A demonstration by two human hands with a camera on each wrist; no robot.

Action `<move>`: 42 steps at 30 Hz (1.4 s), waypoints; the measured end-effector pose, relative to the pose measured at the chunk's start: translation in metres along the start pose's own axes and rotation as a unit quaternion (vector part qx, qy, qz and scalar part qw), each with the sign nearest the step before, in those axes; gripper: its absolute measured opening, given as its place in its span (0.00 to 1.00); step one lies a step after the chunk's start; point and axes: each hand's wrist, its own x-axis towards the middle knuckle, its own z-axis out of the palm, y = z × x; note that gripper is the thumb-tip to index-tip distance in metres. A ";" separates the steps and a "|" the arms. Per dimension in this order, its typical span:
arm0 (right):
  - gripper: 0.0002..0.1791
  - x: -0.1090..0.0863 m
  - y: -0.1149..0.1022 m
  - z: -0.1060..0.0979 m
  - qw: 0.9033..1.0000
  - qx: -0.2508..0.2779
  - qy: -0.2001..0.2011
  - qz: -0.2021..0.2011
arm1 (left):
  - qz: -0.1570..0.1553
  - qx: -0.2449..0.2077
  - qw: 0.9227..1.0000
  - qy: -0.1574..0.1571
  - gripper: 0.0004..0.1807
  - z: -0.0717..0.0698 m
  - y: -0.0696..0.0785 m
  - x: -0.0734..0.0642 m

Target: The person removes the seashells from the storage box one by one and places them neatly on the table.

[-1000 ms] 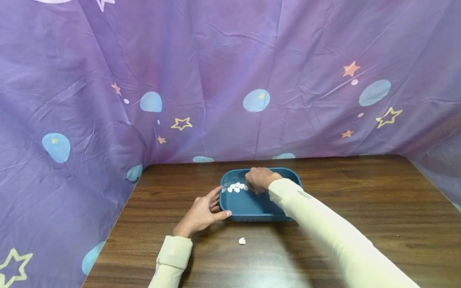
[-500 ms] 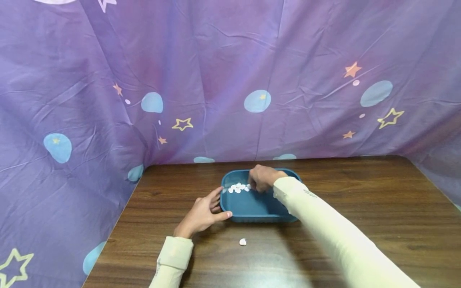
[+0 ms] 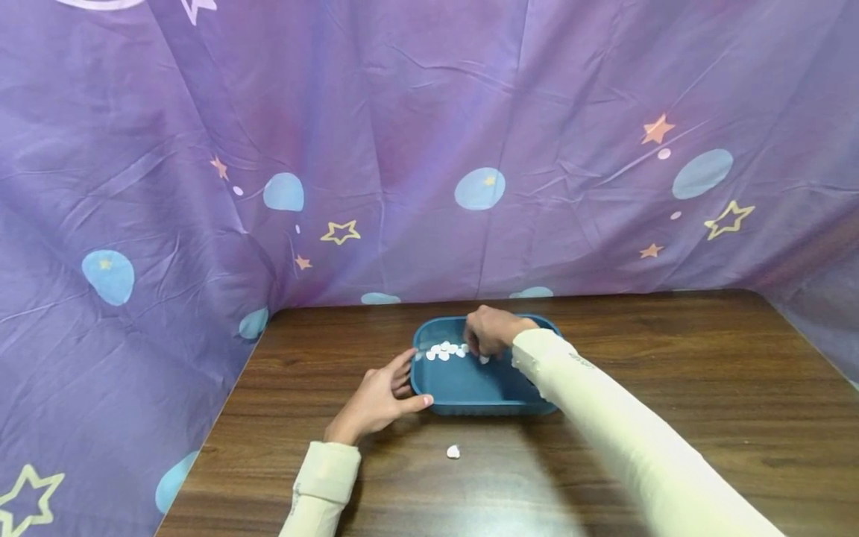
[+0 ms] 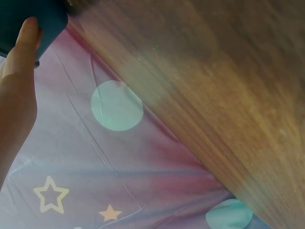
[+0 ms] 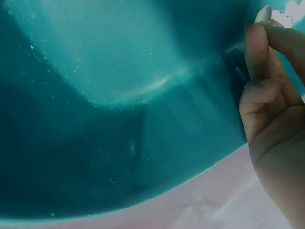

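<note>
A blue tray [image 3: 463,384] stands on the wooden table, with a row of small white pebbles [image 3: 444,349] along its left and middle part. My left hand [image 3: 372,403] rests against the tray's left end, thumb on the near corner and index fingertip at the left rim. Inside the tray, my right hand [image 3: 493,332] pinches one white pebble [image 5: 263,14] between thumb and finger, at the right end of the row. Another white piece [image 3: 484,359] shows just below this hand. A single white pebble [image 3: 453,452] lies on the table in front of the tray.
The brown wooden table [image 3: 671,373] extends to both sides of the tray. A purple cloth [image 3: 416,149] printed with stars and blue spots hangs behind and beside it. My right sleeve crosses over the tray's right side.
My right hand has shifted slightly right inside the tray, and a white piece has come into sight below it. The left hand keeps its place at the tray's left end.
</note>
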 end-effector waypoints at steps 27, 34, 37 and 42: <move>0.10 -0.026 0.001 -0.011 0.991 0.111 0.011 -0.073 | -0.003 -0.001 1.000 -0.001 0.49 0.001 0.003 0.000; 0.05 -0.037 -0.001 -0.007 0.986 0.134 0.025 -0.100 | -0.005 0.000 1.000 0.001 0.49 0.001 0.003 0.000; 0.04 -0.041 -0.002 -0.006 0.984 0.136 0.031 -0.110 | -0.004 0.000 1.000 0.001 0.50 0.001 0.002 0.000; 0.08 -0.048 -0.002 -0.006 0.978 0.161 0.040 -0.126 | 0.003 0.001 1.000 -0.001 0.50 0.000 0.001 -0.001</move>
